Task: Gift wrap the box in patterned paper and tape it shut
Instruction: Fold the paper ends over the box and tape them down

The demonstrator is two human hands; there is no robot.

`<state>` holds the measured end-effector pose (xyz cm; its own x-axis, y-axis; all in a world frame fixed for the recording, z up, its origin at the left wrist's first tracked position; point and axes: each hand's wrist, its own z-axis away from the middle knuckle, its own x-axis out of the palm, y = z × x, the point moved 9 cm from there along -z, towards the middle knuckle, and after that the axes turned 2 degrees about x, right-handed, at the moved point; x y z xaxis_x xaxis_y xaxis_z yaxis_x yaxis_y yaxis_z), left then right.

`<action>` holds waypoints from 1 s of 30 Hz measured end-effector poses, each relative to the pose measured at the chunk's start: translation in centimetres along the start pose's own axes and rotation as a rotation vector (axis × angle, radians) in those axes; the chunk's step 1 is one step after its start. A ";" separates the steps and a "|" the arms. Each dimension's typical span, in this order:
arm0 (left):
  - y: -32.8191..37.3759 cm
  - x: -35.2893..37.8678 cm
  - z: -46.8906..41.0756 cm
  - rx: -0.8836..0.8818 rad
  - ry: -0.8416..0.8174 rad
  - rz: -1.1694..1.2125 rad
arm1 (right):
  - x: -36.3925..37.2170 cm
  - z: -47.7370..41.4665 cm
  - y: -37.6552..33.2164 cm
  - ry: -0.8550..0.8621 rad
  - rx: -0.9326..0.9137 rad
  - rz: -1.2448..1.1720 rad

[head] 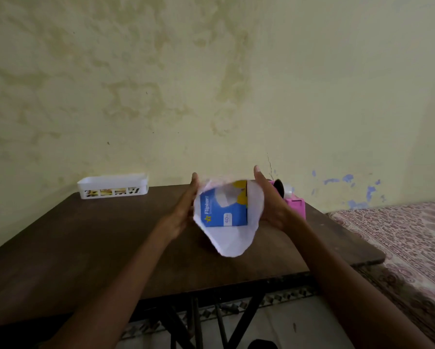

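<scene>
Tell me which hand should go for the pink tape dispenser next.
Right, probably. The tape dispenser sits on the table just beyond the right hand, while the left hand is across the box and paper and would have to reach over them.

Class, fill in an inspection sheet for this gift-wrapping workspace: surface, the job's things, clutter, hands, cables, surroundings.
Surface: dark brown table, bare in front.
Job's things: blue box cradled in curled paper, white side showing, raised off the table; pink dispenser, probably tape, behind the right hand.
Clutter: white basket at the back left, contents unclear.
Hands: left hand and right hand press the paper's sides, fingers straight.
Cables: nothing seen.
Surroundings: stained yellow wall; patterned cover to the right.
</scene>
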<state>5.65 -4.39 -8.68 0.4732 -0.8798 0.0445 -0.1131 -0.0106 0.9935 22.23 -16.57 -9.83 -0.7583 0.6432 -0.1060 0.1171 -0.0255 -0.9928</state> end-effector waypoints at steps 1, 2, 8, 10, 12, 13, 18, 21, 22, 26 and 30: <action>-0.4 0.0 -0.3 -0.022 -0.046 0.017 | -0.1 -0.3 0.2 -0.038 -0.020 0.018; -0.8 0.2 -0.3 -0.041 -0.090 0.039 | 0.4 0.1 0.2 -0.070 -0.031 0.010; -2.9 -0.6 -0.3 -0.144 0.017 -0.073 | 4.1 6.9 -5.6 -0.106 -0.318 0.563; -2.8 -0.6 -0.4 -0.170 0.062 -0.084 | 5.5 7.6 -5.5 -0.150 -0.369 0.985; -1.6 -0.8 -1.1 -0.086 0.102 -0.137 | 6.4 7.5 -4.6 -0.201 -0.329 1.201; -0.8 -0.8 -1.5 -0.041 0.113 -0.174 | 6.7 7.4 -4.3 -0.201 -0.306 1.269; 1.7 0.3 -1.0 0.114 0.081 -0.338 | 7.8 7.3 -5.9 0.149 -0.445 1.403; 1.0 1.5 0.7 0.175 -0.120 -0.672 | 7.0 6.9 -5.9 0.285 -0.502 1.317; 0.5 1.4 1.3 0.178 -0.143 -0.827 | 6.7 6.8 -6.1 0.319 -0.530 1.307; -1.4 0.6 2.1 0.249 0.069 -1.041 | 6.1 6.7 -6.9 0.439 -0.622 1.275; -2.2 -0.4 2.3 0.309 0.481 -0.722 | 6.5 5.9 -7.2 0.512 -0.613 1.390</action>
<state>3.67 -5.08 -11.11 0.8241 -0.3188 -0.4682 0.1552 -0.6679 0.7279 12.70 -16.73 -3.69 0.4209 0.5636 -0.7107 0.8229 -0.5670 0.0377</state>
